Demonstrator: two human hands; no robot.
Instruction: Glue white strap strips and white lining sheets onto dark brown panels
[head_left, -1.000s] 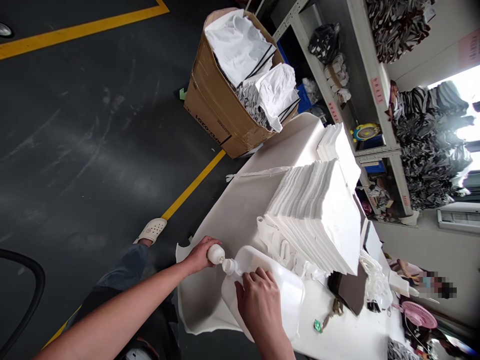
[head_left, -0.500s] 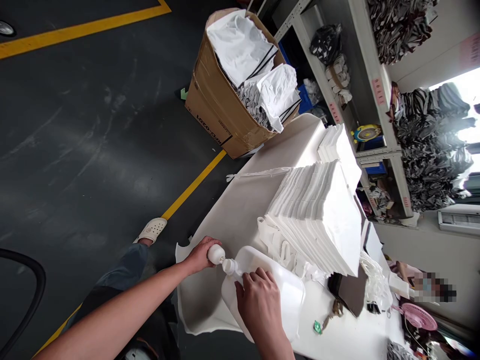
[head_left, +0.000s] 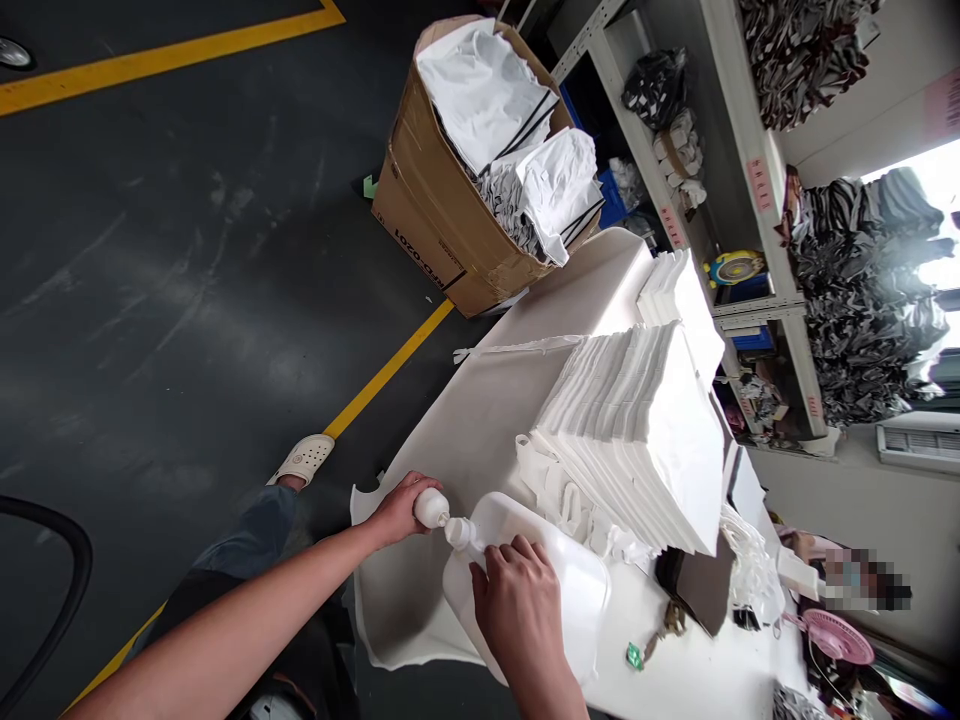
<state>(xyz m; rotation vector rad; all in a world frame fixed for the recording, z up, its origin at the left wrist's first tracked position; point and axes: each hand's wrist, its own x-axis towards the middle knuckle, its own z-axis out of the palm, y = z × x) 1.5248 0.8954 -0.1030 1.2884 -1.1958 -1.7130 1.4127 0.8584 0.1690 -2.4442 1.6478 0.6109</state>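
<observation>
Left grip [head_left: 403, 510] holds a small white bottle [head_left: 430, 508] — right grip [head_left: 521, 598], a tilted white jug [head_left: 583, 578].

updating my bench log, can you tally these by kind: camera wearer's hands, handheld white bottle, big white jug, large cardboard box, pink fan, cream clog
Hands: 2 (left hand, right hand)
White bottle: 1
White jug: 1
Cardboard box: 1
Pink fan: 1
Cream clog: 1
Total: 7

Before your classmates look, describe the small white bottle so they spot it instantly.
At the white table, find the big jug under the right hand. By its neck, the left hand holds the small white bottle, smaller and rounder than the jug.
</observation>
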